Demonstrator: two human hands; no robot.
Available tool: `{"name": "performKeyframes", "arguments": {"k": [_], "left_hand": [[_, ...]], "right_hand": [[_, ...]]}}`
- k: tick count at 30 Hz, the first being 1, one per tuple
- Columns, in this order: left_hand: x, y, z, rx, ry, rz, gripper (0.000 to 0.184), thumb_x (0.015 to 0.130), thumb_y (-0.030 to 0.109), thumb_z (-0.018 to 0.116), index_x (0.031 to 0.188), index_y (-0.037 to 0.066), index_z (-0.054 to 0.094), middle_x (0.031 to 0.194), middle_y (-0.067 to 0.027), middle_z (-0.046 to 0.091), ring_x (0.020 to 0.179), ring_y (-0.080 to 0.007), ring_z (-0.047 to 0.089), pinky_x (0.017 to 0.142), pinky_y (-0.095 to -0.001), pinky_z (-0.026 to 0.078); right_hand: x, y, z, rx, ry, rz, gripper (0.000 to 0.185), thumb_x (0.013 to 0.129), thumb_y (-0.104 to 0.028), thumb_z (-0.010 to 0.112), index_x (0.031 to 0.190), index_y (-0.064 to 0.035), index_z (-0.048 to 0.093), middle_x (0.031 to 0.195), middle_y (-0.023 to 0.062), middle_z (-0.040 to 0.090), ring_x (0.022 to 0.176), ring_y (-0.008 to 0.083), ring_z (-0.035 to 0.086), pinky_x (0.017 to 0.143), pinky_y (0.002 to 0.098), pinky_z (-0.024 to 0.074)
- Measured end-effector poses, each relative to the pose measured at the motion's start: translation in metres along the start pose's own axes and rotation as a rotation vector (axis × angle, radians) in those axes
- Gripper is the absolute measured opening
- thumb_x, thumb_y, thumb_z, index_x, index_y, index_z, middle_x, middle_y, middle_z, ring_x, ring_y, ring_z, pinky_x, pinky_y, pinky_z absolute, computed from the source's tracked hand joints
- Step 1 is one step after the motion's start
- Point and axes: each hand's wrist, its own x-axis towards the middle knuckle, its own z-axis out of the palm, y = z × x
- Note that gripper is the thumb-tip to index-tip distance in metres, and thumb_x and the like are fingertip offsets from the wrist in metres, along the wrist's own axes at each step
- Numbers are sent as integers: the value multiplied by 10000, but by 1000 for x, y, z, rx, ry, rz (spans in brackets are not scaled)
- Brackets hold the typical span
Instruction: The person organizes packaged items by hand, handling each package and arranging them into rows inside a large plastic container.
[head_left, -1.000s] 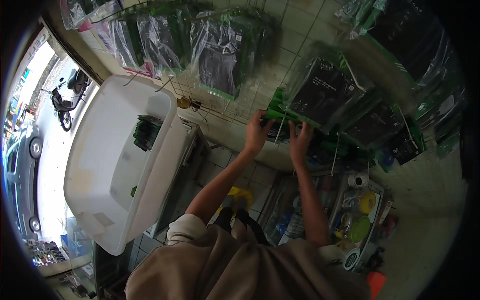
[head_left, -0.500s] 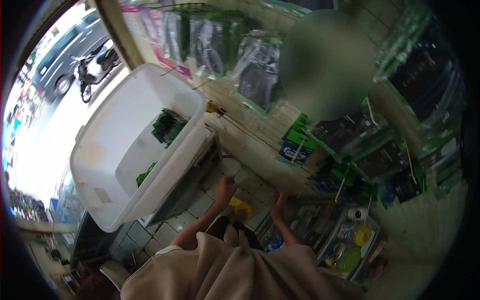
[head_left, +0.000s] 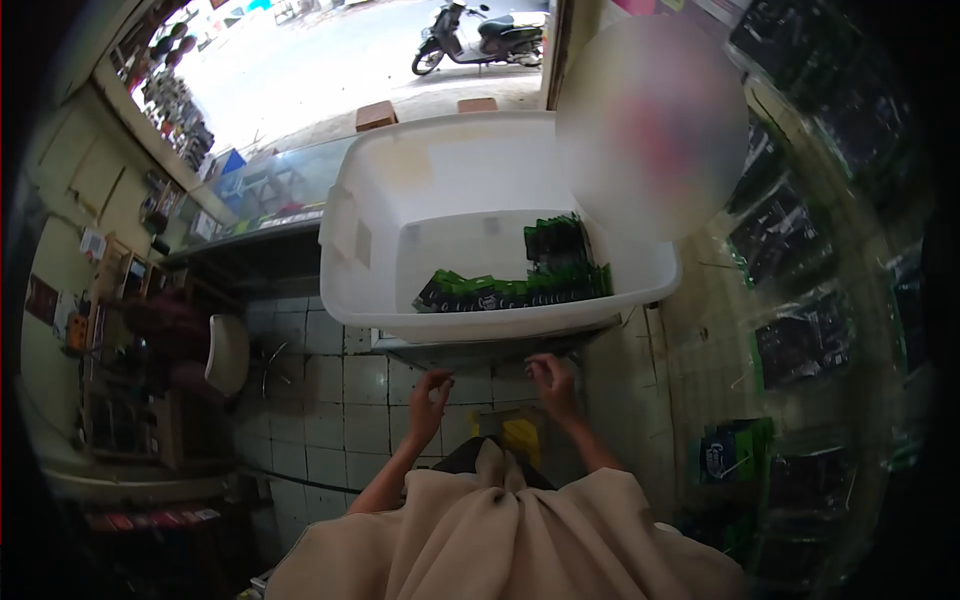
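Packets (head_left: 558,248) lay in a white bin (head_left: 470,165) at twelve o'clock.
Green and black, they lined its near side, from seven round to four o'clock inside it. Nearer the wearer than the bin, the left hand (head_left: 430,400) hung at eleven and the right hand (head_left: 556,388) at one, both empty, grips half-wide, fingers loosely bent. Hanging packets (head_left: 728,452) were at three, a chair (head_left: 229,355) at ten.
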Motion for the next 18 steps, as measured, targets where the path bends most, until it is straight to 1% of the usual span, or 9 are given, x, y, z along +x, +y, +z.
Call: {"name": "performKeyframes", "arguments": {"k": [2, 5, 8, 11, 13, 14, 16, 17, 18], "left_hand": [[33, 44, 3, -138, 97, 134, 120, 836, 35, 522, 949, 3, 545, 811, -71, 597, 773, -133, 578, 711, -252, 439], [90, 84, 3, -208, 76, 257, 109, 848, 40, 503, 942, -2, 543, 823, -70, 590, 773, -125, 578, 700, -244, 444], [152, 103, 8, -303, -43, 263, 114, 858, 58, 491, 945, 7, 543, 841, -63, 592, 789, -127, 582, 698, -253, 457], [197, 87, 19, -262, -145, 160, 171, 882, 114, 474, 997, 0, 528, 891, -72, 575, 863, -125, 554, 748, -249, 442], [228, 51, 31, -130, -255, -14, 235, 870, 173, 505, 1037, 9, 518, 922, -104, 584, 874, -151, 561, 751, -271, 453], [241, 32, 37, -119, -259, -24, 235, 870, 173, 505, 1037, 9, 518, 922, -104, 584, 874, -151, 561, 751, -271, 453], [257, 3, 48, 109, -398, -165, 315, 851, 227, 538, 1075, 9, 499, 945, -137, 591, 870, -181, 573, 742, -291, 463], [267, -14, 52, 235, -508, -232, 380, 819, 253, 571, 1087, -2, 482, 979, -152, 571, 940, -227, 547, 789, -332, 449], [274, -33, 56, 233, -505, -243, 380, 819, 253, 571, 1087, -2, 482, 979, -152, 571, 940, -227, 547, 789, -332, 449]], "right_hand": [[53, -43, -6, 39, 30, -179, 105, 856, -93, 500, 901, -24, 564, 723, 59, 570, 671, 126, 569, 619, 249, 448], [114, -77, -9, 18, 30, -324, 96, 859, -84, 498, 882, -19, 564, 716, 62, 563, 662, 119, 564, 605, 245, 444], [166, -75, -6, -87, -96, -282, 113, 858, -113, 498, 888, -27, 566, 700, 79, 579, 658, 140, 580, 618, 267, 451], [201, -41, 0, -96, -256, -189, 126, 849, -138, 511, 886, -30, 565, 712, 88, 587, 660, 173, 584, 628, 283, 458], [223, -10, 4, -262, -479, -156, 168, 838, -167, 527, 909, -16, 553, 756, 109, 589, 697, 212, 588, 656, 309, 463], [234, 5, 7, -249, -479, -149, 168, 838, -167, 527, 909, -16, 553, 756, 109, 589, 697, 212, 588, 656, 309, 463], [247, 35, 15, -428, -674, -82, 228, 836, -199, 526, 946, 0, 535, 812, 134, 586, 768, 246, 588, 706, 341, 458], [256, 56, 19, -552, -814, -37, 330, 822, -259, 548, 1029, -7, 492, 939, 159, 556, 892, 280, 560, 773, 378, 449], [262, 80, 24, -548, -825, -35, 330, 822, -259, 548, 1029, -7, 492, 939, 159, 556, 892, 280, 560, 773, 378, 449]]}}
